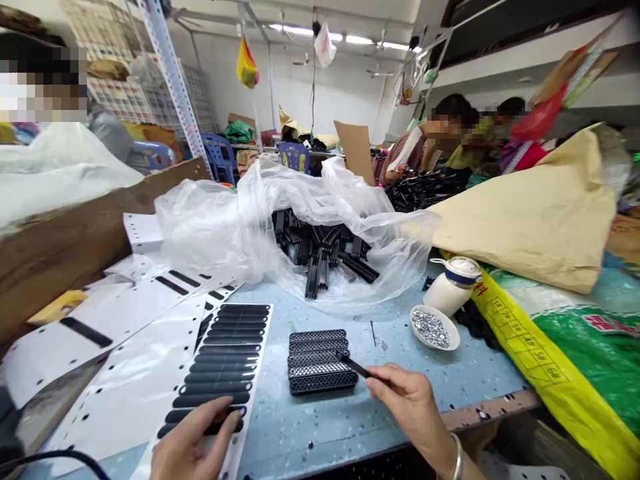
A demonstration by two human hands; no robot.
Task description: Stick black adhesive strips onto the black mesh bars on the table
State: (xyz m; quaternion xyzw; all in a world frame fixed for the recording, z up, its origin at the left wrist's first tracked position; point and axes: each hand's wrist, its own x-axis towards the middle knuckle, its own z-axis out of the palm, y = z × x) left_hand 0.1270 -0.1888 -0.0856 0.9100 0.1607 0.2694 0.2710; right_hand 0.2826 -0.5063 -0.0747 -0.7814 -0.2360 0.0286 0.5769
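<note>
We see a clear bag [210, 227] of black parts at the table's [320, 427] far side. Nearer, our left hand [193, 443] lies flat and open on a sticker sheet [225, 363]. Our right hand [407, 400] pinches a thin tool [356, 366], its tip touching the black blocks [320, 360] mid-table.

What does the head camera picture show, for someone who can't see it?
A person's right hand holds a thin black tool against a row of black perforated strips, while the left hand presses a sheet of black oval stickers. Behind sits a plastic bag of black parts.
</note>
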